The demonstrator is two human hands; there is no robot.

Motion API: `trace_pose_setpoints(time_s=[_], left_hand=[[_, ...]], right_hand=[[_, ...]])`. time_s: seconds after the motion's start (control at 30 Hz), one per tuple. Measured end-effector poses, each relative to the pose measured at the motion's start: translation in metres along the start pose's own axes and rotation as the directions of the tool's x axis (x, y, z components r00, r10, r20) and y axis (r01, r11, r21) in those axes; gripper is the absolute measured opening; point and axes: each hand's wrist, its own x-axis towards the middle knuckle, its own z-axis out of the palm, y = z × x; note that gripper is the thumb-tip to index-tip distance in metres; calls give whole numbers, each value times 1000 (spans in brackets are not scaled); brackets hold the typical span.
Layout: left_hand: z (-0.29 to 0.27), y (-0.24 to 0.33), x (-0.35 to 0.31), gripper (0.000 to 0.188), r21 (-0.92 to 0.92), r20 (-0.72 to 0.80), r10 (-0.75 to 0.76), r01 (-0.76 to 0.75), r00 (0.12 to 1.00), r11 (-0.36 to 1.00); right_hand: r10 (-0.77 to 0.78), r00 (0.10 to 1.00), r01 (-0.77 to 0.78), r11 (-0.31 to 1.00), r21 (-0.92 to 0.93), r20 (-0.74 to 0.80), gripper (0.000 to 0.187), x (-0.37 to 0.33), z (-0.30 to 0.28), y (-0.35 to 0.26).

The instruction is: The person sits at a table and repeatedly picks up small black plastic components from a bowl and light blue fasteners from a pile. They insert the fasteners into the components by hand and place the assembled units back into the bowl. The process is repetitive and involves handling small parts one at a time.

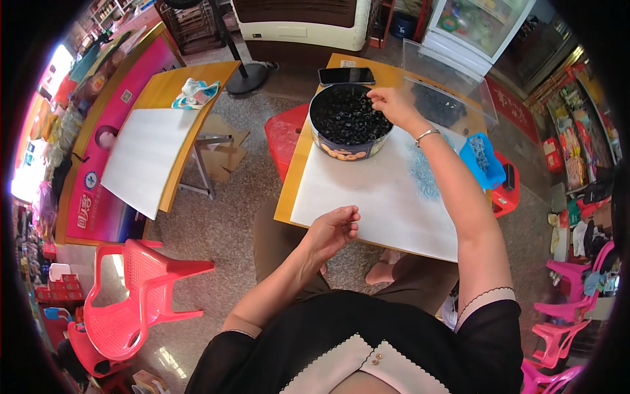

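A round tub (348,152) with a printed outside stands at the far left of the table, holding many small black ring-like parts (348,115). Over its right rim is my right hand (394,108), fingertips pinched together beside the black parts; whatever they hold is too small to name. My left hand (333,231) hovers at the table's near edge with its fingers curled in and the thumb against them, and its contents are hidden. Small clear pieces (425,172) lie scattered on the white board (367,197) below my right forearm.
A blue container (482,161) of clear pieces sits at the table's right edge. Behind my right hand is a transparent box (453,88) near dark parts. A phone (346,76) lies beyond the tub. A red stool (283,134), side table (147,151) and pink chair (134,295) stand leftward.
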Motion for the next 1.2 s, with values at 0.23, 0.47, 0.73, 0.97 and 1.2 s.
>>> trace_pose_setpoints(time_s=[0.23,0.47,0.73,0.97,1.2], left_hand=[[-4,1,0,14,-15,16,-6,7,1000,1000],[-4,1,0,14,-17,16,-8,9,1000,1000],[0,-2,0,14,-22,25,-6,7,1000,1000],[4,2,3,14,-1,-11,-2,2,1000,1000],[15,10,11,16,32,-16,47,-46,999,998]], right_hand=[[11,969,185,624,-759,245,17,-10,13,-30],[144,953,57,779,-624,266,18,-1,25,-39],[245,930,-330,885,329,274,28,8,25,-35],[234,933,-358,683,636,274,39,-1,18,-25],[128,985,-174,629,758,120,47,-15,13,-28]])
